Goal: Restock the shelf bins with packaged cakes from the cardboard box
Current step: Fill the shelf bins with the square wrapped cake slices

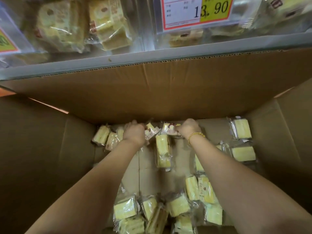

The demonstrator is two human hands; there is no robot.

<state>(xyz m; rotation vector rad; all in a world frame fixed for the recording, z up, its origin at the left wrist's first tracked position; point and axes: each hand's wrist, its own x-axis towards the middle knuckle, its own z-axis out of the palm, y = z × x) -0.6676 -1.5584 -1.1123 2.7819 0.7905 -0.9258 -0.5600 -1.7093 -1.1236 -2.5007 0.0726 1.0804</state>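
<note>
My left hand (134,134) is curling its fingers round a packaged cake (150,132) at the far wall of the cardboard box (168,92). My right hand (190,128), wearing a gold bracelet (196,135), is pinching a second cake (169,129) by its wrapper. Loose cakes (163,152) are lying on the box floor, beneath the shelf bins (76,27).

Single head-worn wide-angle view. Faces forward and steeply down into the open cardboard box (42,141), close in. Shelf bins (145,31) span the top edge.
</note>
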